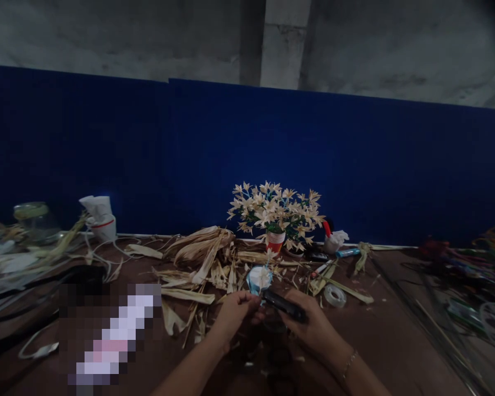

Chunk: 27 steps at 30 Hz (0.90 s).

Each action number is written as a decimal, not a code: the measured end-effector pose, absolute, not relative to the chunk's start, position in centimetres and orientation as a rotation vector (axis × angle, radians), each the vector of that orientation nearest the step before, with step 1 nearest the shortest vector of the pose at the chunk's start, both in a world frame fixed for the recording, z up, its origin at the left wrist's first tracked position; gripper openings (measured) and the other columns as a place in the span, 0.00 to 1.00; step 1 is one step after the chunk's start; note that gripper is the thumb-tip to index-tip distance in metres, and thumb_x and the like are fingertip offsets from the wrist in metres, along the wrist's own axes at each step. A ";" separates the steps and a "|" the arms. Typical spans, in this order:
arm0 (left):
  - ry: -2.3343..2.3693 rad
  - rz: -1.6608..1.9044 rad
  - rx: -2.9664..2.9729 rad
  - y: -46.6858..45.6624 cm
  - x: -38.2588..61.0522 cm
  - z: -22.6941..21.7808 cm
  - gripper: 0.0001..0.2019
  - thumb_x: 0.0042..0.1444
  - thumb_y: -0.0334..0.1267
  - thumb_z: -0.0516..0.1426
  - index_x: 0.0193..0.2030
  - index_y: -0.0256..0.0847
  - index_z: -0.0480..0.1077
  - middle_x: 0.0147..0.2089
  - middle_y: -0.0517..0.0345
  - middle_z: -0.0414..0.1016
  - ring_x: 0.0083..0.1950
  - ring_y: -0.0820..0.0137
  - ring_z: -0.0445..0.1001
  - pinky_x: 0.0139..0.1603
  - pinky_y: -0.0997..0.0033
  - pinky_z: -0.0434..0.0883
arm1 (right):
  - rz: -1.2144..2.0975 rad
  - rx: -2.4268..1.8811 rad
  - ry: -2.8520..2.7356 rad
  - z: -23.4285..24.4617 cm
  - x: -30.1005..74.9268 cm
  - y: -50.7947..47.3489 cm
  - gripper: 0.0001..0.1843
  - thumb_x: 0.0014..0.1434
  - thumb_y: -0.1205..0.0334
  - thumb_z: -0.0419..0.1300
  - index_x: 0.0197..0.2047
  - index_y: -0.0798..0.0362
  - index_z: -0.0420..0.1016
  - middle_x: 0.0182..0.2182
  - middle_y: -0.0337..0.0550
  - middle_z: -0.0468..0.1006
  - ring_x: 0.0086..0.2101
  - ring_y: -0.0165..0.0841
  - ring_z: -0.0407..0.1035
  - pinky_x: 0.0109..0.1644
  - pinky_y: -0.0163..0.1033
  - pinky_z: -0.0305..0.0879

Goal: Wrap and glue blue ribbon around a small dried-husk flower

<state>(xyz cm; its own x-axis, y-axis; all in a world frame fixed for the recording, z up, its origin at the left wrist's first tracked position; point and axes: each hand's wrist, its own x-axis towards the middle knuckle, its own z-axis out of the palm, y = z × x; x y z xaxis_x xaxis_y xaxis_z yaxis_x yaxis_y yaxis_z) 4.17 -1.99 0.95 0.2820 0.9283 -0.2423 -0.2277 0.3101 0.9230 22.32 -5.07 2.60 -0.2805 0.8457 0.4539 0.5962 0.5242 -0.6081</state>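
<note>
Near the middle of the table, my right hand [307,319] is closed around a long black tool [284,305], whose kind I cannot make out. The tool points up and left toward my left hand [240,314]. My left fingers are pinched together; whatever is between them is too small and dark to name. Just beyond the fingertips lies a round white thing with a light blue rim [259,279], with a pale husk flower in front of it. Dry corn husks [206,258] are piled beyond my left hand.
A red-and-white cup [275,241] holding many pale flowers [268,209] stands by the blue partition [198,154]. A clear tape roll [335,296] lies right of my hands. A glass jar [35,223] and cables are at left; tangled coloured strands [462,267] are at right.
</note>
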 end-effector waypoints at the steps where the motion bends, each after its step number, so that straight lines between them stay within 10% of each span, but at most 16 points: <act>1: 0.961 0.942 0.916 -2.0 4.2 0.9 0.15 0.34 0.45 0.61 0.24 0.36 0.65 0.20 0.61 0.72 0.21 0.75 0.69 0.24 0.77 0.64 | 0.417 -1.167 -1.992 2.6 22.3 -5.1 0.07 0.49 0.68 0.53 0.22 0.54 0.60 0.22 0.36 0.62 0.24 0.26 0.56 0.26 0.31 0.52; 27: 0.967 0.950 0.934 -2.0 4.3 0.9 0.15 0.34 0.45 0.61 0.23 0.37 0.63 0.20 0.61 0.72 0.22 0.73 0.70 0.25 0.75 0.64 | 0.399 -1.184 -1.991 3.0 22.3 -5.3 0.07 0.49 0.69 0.53 0.22 0.54 0.59 0.21 0.36 0.62 0.24 0.27 0.57 0.27 0.31 0.53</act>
<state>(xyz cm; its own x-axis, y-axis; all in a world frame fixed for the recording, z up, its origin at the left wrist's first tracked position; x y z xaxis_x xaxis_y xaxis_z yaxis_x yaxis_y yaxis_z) 4.29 -1.95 0.93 0.2703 0.9340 -0.2337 -0.2169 0.2956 0.9304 22.31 -5.32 3.04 -0.2712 0.8476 0.4562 0.6061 0.5185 -0.6031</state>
